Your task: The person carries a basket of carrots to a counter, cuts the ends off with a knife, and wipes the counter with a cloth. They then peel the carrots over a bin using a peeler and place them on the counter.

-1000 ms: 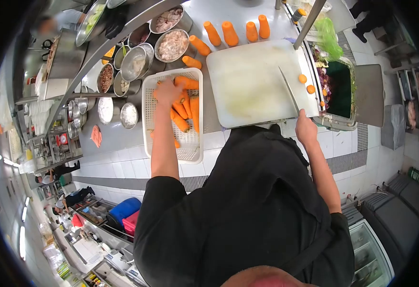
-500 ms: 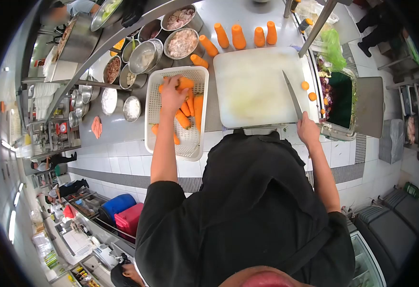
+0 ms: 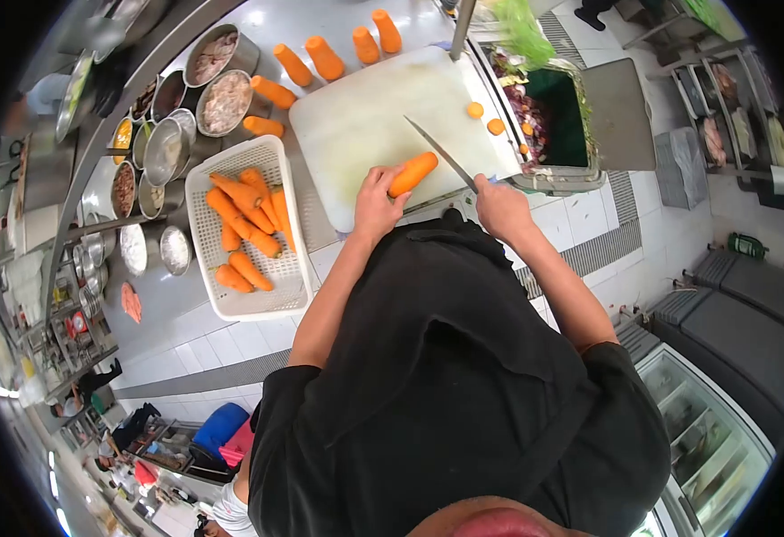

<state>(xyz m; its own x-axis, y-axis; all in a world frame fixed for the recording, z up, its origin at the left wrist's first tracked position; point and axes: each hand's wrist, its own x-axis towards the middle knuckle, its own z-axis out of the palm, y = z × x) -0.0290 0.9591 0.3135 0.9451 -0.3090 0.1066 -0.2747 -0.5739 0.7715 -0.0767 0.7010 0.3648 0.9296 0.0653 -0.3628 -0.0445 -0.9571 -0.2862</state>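
My left hand (image 3: 379, 202) is closed on the near end of a carrot (image 3: 415, 174), over the front part of a white cutting board (image 3: 347, 134). In my right hand (image 3: 501, 208) is the handle of a kitchen knife (image 3: 443, 153). Its blade points away over the board, just right of the carrot and apart from it. To the left, a white plastic basket (image 3: 300, 288) holds several whole carrots (image 3: 247, 208). Several carrots with cut ends (image 3: 324, 57) stand or lie along the board's far and left edges.
Small carrot end pieces (image 3: 495, 127) lie at the board's right side. Beyond them is a green bin (image 3: 569, 116) with vegetable scraps around its rim. Metal bowls of cut meat (image 3: 225, 102) crowd the counter behind the basket. A metal post (image 3: 464, 29) rises at the board's far corner.
My left hand has come out of the basket and moved right to the board with a carrot. The knife stays in my right hand. The whole view has turned and shifted.
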